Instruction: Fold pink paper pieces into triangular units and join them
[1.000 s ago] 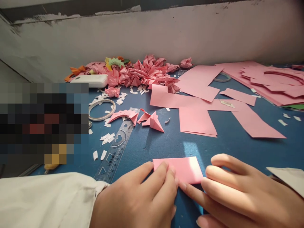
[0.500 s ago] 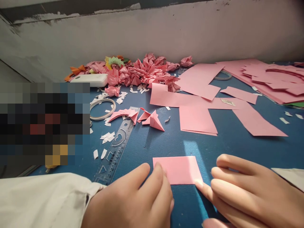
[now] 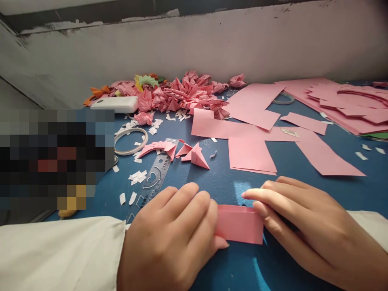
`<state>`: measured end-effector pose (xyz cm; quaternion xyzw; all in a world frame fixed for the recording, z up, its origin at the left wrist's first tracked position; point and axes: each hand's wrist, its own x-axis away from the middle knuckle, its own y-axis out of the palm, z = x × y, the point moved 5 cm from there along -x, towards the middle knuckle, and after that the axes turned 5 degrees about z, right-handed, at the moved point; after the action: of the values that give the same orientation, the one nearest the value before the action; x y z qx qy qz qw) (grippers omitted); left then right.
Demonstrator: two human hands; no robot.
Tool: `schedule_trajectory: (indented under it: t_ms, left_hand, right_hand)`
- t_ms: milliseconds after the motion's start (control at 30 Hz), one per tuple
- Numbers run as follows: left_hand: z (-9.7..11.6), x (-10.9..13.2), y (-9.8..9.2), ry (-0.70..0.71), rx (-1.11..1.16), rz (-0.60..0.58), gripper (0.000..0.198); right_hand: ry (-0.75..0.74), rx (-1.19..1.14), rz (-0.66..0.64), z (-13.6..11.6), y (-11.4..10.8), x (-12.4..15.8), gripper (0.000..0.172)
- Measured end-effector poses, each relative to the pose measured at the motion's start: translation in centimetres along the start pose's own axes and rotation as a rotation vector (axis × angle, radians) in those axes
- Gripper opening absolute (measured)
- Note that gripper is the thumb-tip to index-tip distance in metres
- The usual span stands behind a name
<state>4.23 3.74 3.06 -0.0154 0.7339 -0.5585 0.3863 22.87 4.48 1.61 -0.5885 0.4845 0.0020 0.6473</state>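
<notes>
My left hand (image 3: 172,232) is closed on the left end of a pink paper rectangle (image 3: 239,226), right of the clear ruler (image 3: 156,173) and nearer me. My right hand (image 3: 312,218) touches its far right corner, index finger extended; I cannot tell whether it pinches. The rectangle looks only partly folded. Shaped pink pieces (image 3: 198,157) lie by the ruler's far end, a rumpled paper pile (image 3: 178,95) beyond; flat sheets (image 3: 253,153) to its right are unshaped.
</notes>
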Motion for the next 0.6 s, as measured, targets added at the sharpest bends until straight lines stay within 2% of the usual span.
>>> schedule_trajectory:
  t_ms: [100, 233, 333, 467, 600]
  left_hand:
    - [0.7, 0.2, -0.4, 0.034, -0.004, 0.111, 0.018]
    - [1.3, 1.3, -0.4, -0.021, 0.012, 0.246, 0.021]
    - [1.7, 1.8, -0.2, 0.007, -0.024, 0.256, 0.023]
    - [1.8, 1.6, -0.2, 0.132, -0.038, 0.257, 0.012]
    - [1.8, 0.8, 0.2, 0.279, 0.123, 0.189, 0.030]
  right_hand:
    - [0.026, -0.026, -0.008, 0.1, 0.2, 0.0, 0.016]
    - [0.081, -0.101, -0.036, 0.1, 0.4, 0.3, 0.014]
    - [0.095, -0.167, -0.071, 0.1, 0.4, 0.1, 0.011]
    - [0.103, -0.228, -0.139, 0.0, 0.6, -0.2, 0.014]
    - [0.154, -0.206, -0.075, 0.3, 0.6, 0.0, 0.019]
